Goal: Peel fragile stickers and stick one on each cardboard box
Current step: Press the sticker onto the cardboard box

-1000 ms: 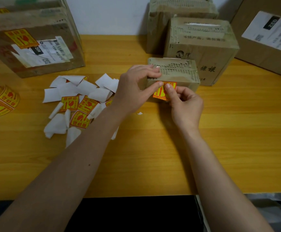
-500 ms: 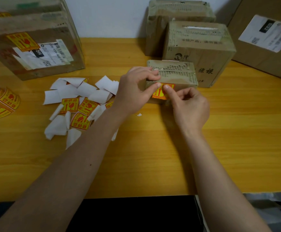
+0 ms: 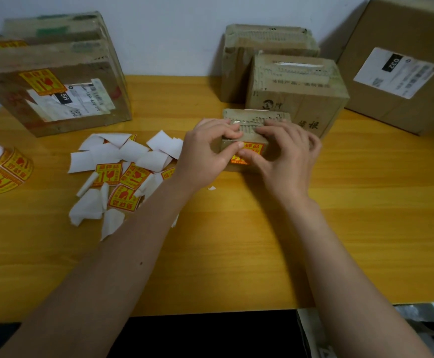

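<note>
Small cardboard box (image 3: 256,118) near the middle of the wooden surface (image 3: 236,254), with a fragile sticker (image 3: 252,151) on the side facing the person. The left hand (image 3: 205,156) and right hand (image 3: 285,156) both curl around the box, fingers over its taped top, thumbs pressing on the sticker face. To the left lie a sticker roll (image 3: 2,167) and a scatter of peeled backing papers and cut stickers (image 3: 119,174); a large box (image 3: 55,91) at rear left already carries a sticker, while the boxes (image 3: 296,91) behind the small one show none on their visible faces. Likely risks: uneven thumb pressure could trap a crease or leave a corner lifted, and the sticker's lower edge sits close to the box's bottom edge, so it may overhang or peel. The light box could also slide under pressing.
</note>
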